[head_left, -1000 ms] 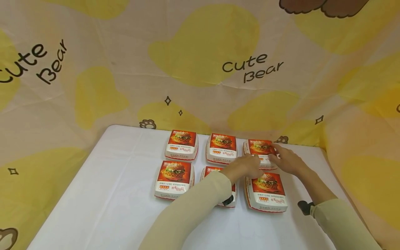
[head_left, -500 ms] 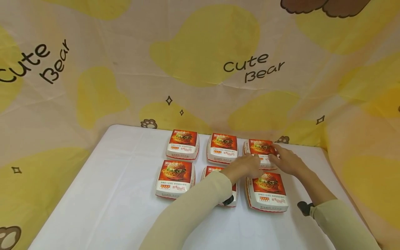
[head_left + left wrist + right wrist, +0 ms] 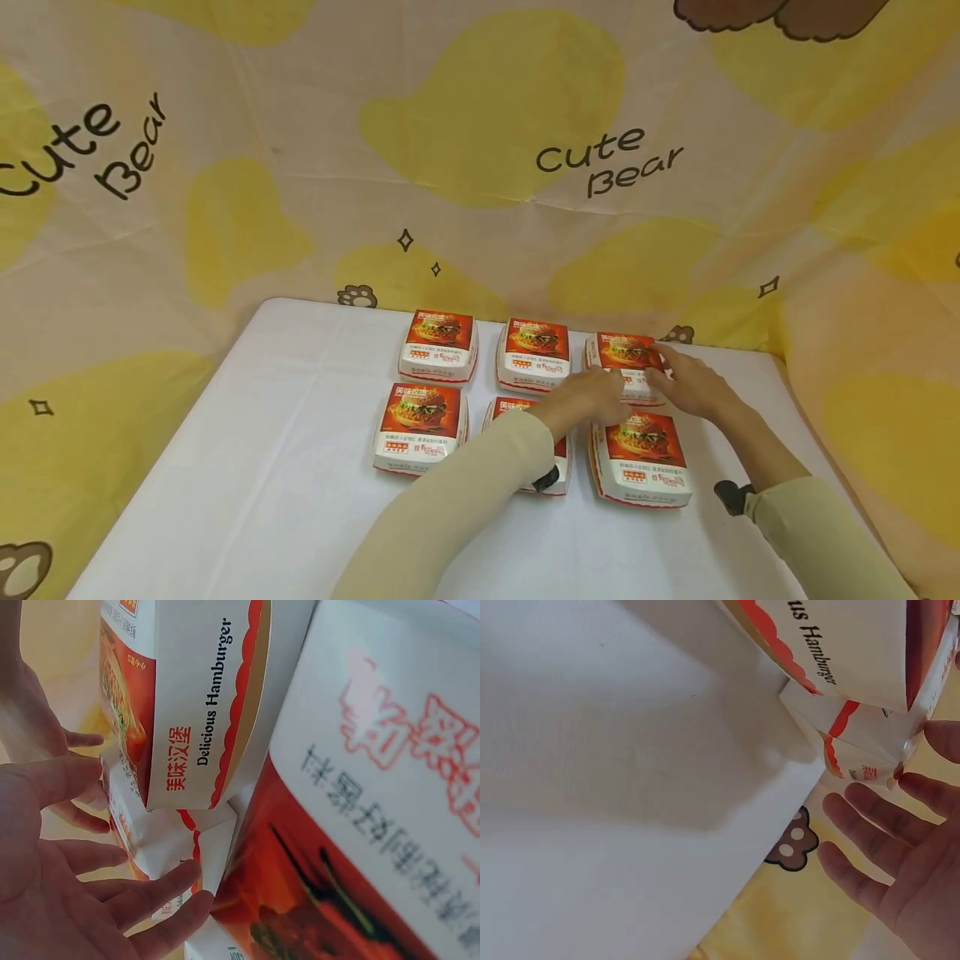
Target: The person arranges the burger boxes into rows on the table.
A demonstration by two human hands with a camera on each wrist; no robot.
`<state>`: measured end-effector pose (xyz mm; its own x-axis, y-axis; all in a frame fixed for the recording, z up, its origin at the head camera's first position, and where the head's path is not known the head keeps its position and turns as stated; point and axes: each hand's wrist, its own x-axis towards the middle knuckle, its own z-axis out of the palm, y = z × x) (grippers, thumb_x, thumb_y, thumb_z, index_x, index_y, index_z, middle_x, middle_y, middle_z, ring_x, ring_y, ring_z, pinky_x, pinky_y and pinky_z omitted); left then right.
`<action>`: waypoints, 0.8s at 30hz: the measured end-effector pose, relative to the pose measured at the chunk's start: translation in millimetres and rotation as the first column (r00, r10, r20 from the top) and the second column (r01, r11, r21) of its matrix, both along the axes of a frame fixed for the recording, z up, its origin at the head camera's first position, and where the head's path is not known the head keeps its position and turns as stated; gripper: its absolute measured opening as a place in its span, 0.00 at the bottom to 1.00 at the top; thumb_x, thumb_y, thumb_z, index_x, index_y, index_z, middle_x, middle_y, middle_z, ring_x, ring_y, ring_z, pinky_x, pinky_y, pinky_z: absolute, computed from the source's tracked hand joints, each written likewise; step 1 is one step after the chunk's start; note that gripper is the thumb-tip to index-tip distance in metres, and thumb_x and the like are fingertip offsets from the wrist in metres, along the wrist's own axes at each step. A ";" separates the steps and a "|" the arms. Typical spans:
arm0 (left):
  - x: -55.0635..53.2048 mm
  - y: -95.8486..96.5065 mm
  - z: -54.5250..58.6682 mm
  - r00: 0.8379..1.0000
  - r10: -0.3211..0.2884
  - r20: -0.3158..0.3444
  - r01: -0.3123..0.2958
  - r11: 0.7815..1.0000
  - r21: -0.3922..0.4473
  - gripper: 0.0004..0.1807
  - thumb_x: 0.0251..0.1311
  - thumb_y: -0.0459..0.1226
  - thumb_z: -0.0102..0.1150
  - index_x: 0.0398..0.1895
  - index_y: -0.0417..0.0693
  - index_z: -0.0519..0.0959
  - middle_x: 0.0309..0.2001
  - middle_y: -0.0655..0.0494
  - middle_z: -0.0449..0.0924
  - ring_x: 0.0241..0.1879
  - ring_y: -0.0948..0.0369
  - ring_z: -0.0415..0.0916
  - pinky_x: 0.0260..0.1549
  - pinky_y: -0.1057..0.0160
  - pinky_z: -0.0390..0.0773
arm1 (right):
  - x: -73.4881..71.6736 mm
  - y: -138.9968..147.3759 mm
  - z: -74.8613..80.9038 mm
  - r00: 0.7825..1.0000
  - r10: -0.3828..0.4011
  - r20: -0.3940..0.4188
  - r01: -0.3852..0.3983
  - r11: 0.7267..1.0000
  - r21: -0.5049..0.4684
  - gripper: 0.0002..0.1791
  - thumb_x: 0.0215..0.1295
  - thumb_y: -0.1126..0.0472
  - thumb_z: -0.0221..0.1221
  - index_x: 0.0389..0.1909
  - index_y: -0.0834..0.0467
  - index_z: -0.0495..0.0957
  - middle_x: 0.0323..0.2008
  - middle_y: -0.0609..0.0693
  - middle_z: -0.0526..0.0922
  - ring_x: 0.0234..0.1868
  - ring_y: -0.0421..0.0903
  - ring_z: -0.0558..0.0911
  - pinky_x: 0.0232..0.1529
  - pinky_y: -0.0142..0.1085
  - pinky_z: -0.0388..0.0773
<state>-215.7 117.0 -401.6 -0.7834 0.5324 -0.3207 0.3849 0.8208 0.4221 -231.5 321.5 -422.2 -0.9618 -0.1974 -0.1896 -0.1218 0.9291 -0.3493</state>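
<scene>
Both hands are at the back right hamburger box (image 3: 628,352), a white carton with a red burger picture on its lid. My left hand (image 3: 588,402) reaches across to its left side, fingers extended in the left wrist view, fingertips right at the carton's wall (image 3: 157,840). On the opposite side is my right hand (image 3: 693,385), its fingers (image 3: 870,832) spread and lightly bent beside the box. Just in front stands the front right hamburger box (image 3: 645,458). The left forearm partly hides the front middle box (image 3: 557,475).
Matching hamburger boxes stand to the left: one back middle (image 3: 532,354), one back left (image 3: 437,346), one front left (image 3: 417,427). All rest in two rows on a white table (image 3: 262,467). A patterned yellow cloth (image 3: 480,167) hangs right behind the table's back edge.
</scene>
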 end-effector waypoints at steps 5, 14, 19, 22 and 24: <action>-3.5 -4.5 2.2 1.000 -0.014 0.005 0.014 0.999 0.042 0.32 0.68 0.49 0.55 0.72 0.47 0.66 0.54 0.53 0.78 0.35 0.60 0.74 0.31 0.63 0.74 | -0.3 5.2 3.1 1.000 -0.014 -0.004 0.014 1.000 0.000 0.40 0.76 0.44 0.48 0.74 0.69 0.53 0.60 0.77 0.70 0.59 0.76 0.71 0.50 0.71 0.69; -15.4 -30.6 26.4 0.993 -0.067 -0.101 0.083 0.983 0.165 0.33 0.70 0.48 0.53 0.76 0.52 0.61 0.65 0.56 0.73 0.50 0.60 0.78 0.44 0.61 0.78 | -1.6 22.2 12.4 0.996 -0.024 -0.087 0.029 0.998 0.055 0.38 0.76 0.44 0.48 0.73 0.68 0.54 0.65 0.79 0.61 0.62 0.79 0.64 0.53 0.74 0.63; -22.6 -65.8 47.2 0.968 -0.025 -0.251 0.095 0.958 0.272 0.24 0.70 0.44 0.52 0.67 0.53 0.73 0.56 0.55 0.78 0.36 0.61 0.74 0.31 0.63 0.74 | 1.4 36.7 9.7 0.977 -0.088 -0.196 0.106 0.991 0.081 0.40 0.76 0.40 0.45 0.74 0.66 0.53 0.67 0.79 0.56 0.63 0.80 0.60 0.57 0.76 0.53; -30.5 -93.7 53.0 0.923 0.018 -0.385 0.094 0.958 0.271 0.19 0.70 0.41 0.52 0.61 0.51 0.78 0.58 0.55 0.78 0.41 0.61 0.75 0.34 0.63 0.75 | 3.2 45.7 7.1 0.957 -0.120 -0.264 0.148 0.985 0.086 0.42 0.75 0.37 0.42 0.75 0.64 0.50 0.68 0.78 0.52 0.66 0.80 0.54 0.59 0.76 0.46; -38.6 -115.6 53.5 0.873 0.035 -0.487 0.094 0.967 0.237 0.22 0.70 0.39 0.52 0.65 0.50 0.75 0.62 0.53 0.76 0.41 0.58 0.76 0.31 0.62 0.76 | 4.5 51.7 7.9 0.948 -0.133 -0.290 0.170 0.980 0.106 0.43 0.74 0.35 0.40 0.76 0.62 0.48 0.70 0.78 0.49 0.68 0.79 0.51 0.59 0.77 0.41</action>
<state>-254.3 1.4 -348.1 -0.7874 0.5686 0.2382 0.6153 0.7005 0.3615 -226.9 373.2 -414.4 -0.9963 -0.0369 0.0773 -0.0517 0.9786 -0.1989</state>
